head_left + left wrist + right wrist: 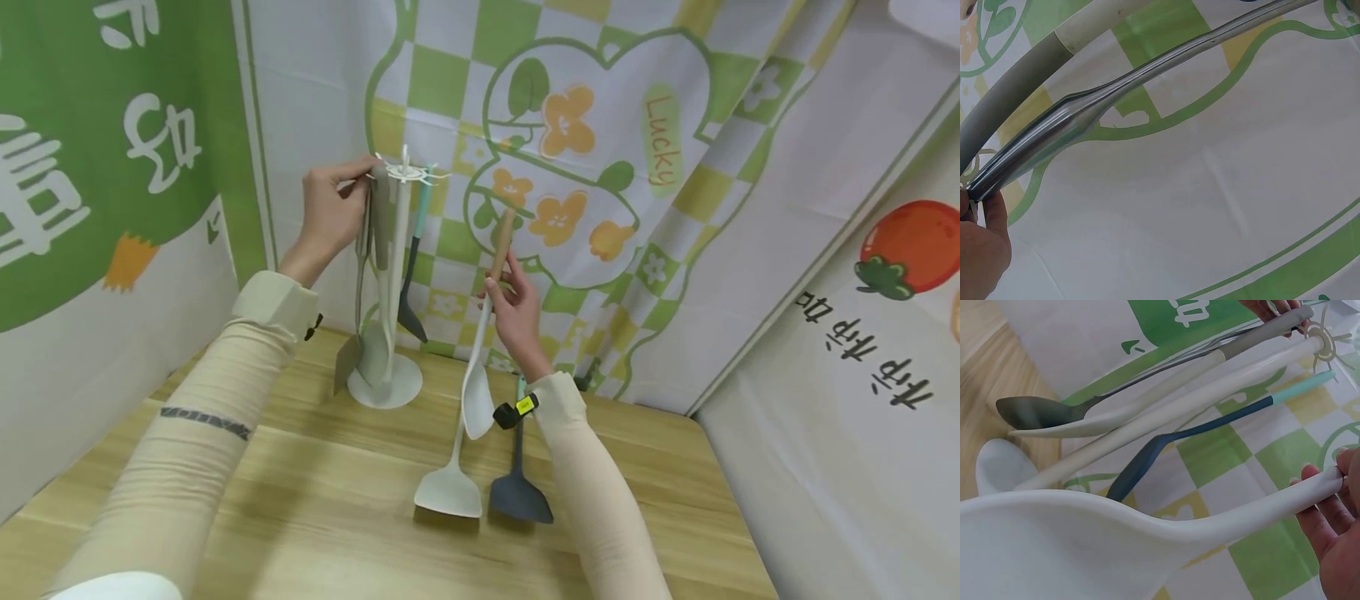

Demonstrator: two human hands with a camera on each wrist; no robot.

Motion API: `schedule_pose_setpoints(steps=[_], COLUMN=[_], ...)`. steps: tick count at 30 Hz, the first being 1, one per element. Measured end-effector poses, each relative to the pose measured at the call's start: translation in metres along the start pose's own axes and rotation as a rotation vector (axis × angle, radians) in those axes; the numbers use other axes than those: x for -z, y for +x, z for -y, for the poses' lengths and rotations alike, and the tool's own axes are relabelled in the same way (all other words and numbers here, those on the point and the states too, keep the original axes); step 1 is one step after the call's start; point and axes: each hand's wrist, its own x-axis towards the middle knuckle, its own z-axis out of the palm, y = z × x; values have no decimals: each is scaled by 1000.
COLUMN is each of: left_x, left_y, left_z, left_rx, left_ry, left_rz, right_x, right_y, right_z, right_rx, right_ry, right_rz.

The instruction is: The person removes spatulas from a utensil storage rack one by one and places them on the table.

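Observation:
At the top of a white utensil stand (pixel 403 204), my left hand (pixel 332 214) pinches the upper end of a metal spatula (pixel 1066 125). Whether that spatula hangs on a hook is hidden by the fingers. Beside it hangs a grey-handled pale spoon (pixel 1119 415). On the far side of the stand is a dark spatula (pixel 1141 465) with a teal handle. My right hand (pixel 514 310) grips a white spoon (pixel 477 404) near where its wooden handle meets the shaft. This spoon is held tilted, bowl down, right of the stand and apart from it.
A white turner (pixel 448 492) and a dark turner (pixel 520 498) lie on the wooden table (pixel 337 517). Part of the dark turner is hidden behind my right wrist. A patterned curtain (pixel 442 83) hangs close behind the stand, with a green-and-white panel (pixel 217 150) at the left.

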Motion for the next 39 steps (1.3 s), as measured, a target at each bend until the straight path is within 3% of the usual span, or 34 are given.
schedule_pose_setpoints(steps=[12, 21, 28, 39], left_x=[-1, 0, -2, -1], left_y=[0, 0, 0, -1], left_z=[2, 2, 2, -1], left_rx=[-2, 0, 1, -13], left_ry=[25, 29, 27, 12], left_rz=[-15, -13, -15, -15], right_x=[16, 28, 37, 44], right_y=[-13, -21, -24, -36], right_z=[-19, -24, -27, -3], right_rx=[-36, -42, -77, -113], right_ry=[21, -61, -54, -75], right_rz=[-39, -31, -36, -78])
